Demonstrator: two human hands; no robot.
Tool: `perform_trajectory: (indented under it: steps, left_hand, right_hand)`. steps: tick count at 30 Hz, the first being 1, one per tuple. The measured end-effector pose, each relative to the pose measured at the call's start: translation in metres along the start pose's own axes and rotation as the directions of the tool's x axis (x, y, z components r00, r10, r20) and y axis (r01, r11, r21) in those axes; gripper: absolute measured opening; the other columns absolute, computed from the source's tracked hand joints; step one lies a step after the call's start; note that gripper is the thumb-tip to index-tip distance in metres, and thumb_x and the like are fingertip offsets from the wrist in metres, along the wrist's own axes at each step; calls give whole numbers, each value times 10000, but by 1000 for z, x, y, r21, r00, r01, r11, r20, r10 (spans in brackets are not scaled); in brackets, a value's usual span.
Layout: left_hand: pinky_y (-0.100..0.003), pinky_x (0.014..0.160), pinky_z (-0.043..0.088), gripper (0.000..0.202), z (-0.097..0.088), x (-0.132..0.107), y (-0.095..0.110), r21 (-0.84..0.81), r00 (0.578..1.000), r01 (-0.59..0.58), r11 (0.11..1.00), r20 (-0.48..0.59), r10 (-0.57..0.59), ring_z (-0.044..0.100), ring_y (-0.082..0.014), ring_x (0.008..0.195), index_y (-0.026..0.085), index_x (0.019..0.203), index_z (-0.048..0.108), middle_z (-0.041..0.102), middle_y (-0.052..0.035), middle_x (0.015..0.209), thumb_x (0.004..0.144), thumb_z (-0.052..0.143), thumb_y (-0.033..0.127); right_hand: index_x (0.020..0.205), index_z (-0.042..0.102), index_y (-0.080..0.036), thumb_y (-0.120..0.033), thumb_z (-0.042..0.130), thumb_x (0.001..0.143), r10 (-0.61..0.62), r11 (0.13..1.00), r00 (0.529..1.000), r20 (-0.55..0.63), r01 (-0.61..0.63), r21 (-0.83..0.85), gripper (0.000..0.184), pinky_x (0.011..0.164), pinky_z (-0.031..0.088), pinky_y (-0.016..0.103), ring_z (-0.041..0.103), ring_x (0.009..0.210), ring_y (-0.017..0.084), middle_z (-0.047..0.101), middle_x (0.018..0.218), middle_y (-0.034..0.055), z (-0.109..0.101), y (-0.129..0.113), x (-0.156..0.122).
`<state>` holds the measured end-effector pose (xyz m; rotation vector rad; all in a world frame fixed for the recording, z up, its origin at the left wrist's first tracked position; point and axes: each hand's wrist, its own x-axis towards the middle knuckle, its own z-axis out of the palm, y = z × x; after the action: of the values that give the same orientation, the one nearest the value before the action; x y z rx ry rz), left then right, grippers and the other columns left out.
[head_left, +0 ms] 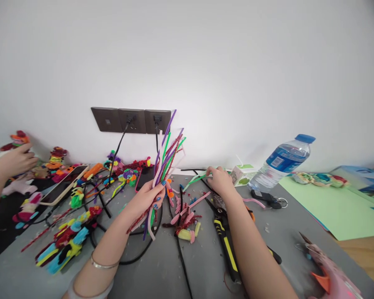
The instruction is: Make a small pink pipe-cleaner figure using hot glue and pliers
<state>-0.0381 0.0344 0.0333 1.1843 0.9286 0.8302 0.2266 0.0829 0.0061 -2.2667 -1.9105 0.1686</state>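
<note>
My left hand (152, 194) is closed around a bunch of pipe cleaners (166, 164) in purple, green, pale pink and glittery red, held upright above the table. Toward the wall, my right hand (220, 180) is closed with its fingertips on some green pipe cleaners (197, 179); part of its grip is hidden. Between my hands lie short pink, red and yellow pipe cleaner pieces (187, 224). A pair of pliers with yellow and black handles (226, 245) lies beside my right forearm.
At left are finished pipe cleaner figures (67, 241), a phone (65, 185) and another person's hand (17, 164). Black cables (182, 261) cross the table. A water bottle (280, 162), drink carton (242, 173), keys (269, 198), green paper (336, 211) and pink glue gun (333, 270) are at right.
</note>
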Motion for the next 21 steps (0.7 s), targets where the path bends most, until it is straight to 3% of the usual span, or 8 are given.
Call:
perform_trajectory:
  steps: [3,9,16,21]
  left_hand:
    - [-218,447,268,339,0,0,0,16,1000,8,1000,1,-8,384,-47,417,187,705,406,367,75,575,873,549,445]
    - [-222,454,284,303,-2,1,-1,21,1000,13,1000,13,-14,361,-47,421,184,761,446,366,80,579,874,545,447]
    - [-214,449,267,305,-1,2,-3,9,999,35,999,18,-35,322,-41,425,183,739,434,360,81,577,872,544,435]
    - [-216,442,267,277,2,0,0,-15,998,47,999,38,-46,304,-46,423,170,817,496,359,83,569,860,559,436]
  right_hand:
    - [1122,665,-238,-136,493,841,-26,999,1000,5,26,-23,345,880,407,455,572,1088,340,600,1117,145,-1,1,2]
    - [1014,715,-253,-184,544,845,-82,996,997,5,83,-25,250,884,371,471,561,1077,338,628,1107,125,2,6,7]
    - [802,709,-197,-181,521,865,-181,982,979,-98,184,30,199,917,303,468,556,1004,298,684,993,102,4,5,13]
    - [857,636,-178,-172,478,876,-288,938,943,-167,313,150,159,914,340,392,570,990,243,681,1010,95,3,4,14]
